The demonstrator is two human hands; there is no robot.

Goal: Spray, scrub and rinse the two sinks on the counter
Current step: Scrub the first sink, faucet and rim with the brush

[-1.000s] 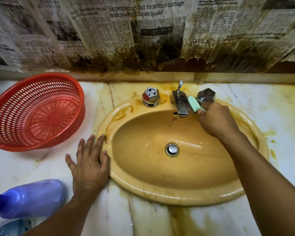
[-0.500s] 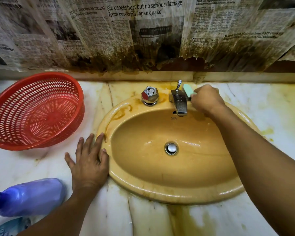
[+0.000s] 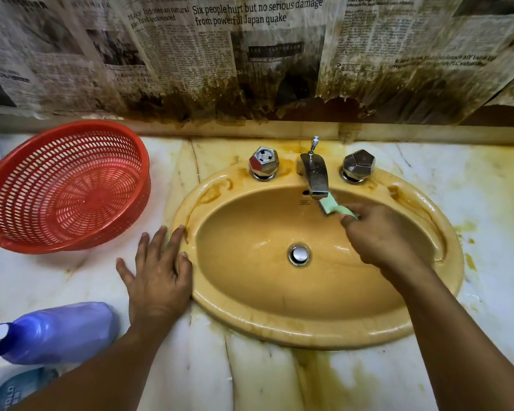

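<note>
- Stained newspaper (image 3: 250, 40) covered the wall behind the counter, and its ragged lower edge was soaked dark brown.
- White marble formed the counter (image 3: 57, 277), streaked with yellow-brown stains that were heaviest around and in front of the basin.
- The sink (image 3: 279, 330), an oval mustard-yellow bowl set into the counter, lay between the fingers of the two hands, and its surface looked wet and glossy.
- Its metal drain plug (image 3: 299, 255) sat in the bottom of the bowl, near the right fingers on their left.
- The left hand (image 3: 158, 277) lay palm down with its fingers straight and spread. The thumb and forefinger tips rested on the sink's left rim, and the other fingers rested on marble.
- The right hand (image 3: 377, 235) reached over the bowl, its fingers curled round the near end of a pale green sponge (image 3: 333, 207).
- The sponge's far end stuck out past the fingertips to just under the tip of the spout (image 3: 315, 176). Blur hid whether the two touched.
- Two faceted knobs (image 3: 263, 161) flanked the spout on the back rim, beyond the right fingertips.
- A tilted red basket (image 3: 66, 185) stood beyond and left of the left fingertips, apart from them.
- A purple spray bottle (image 3: 60, 330) lay on its side left of the left wrist.
</note>
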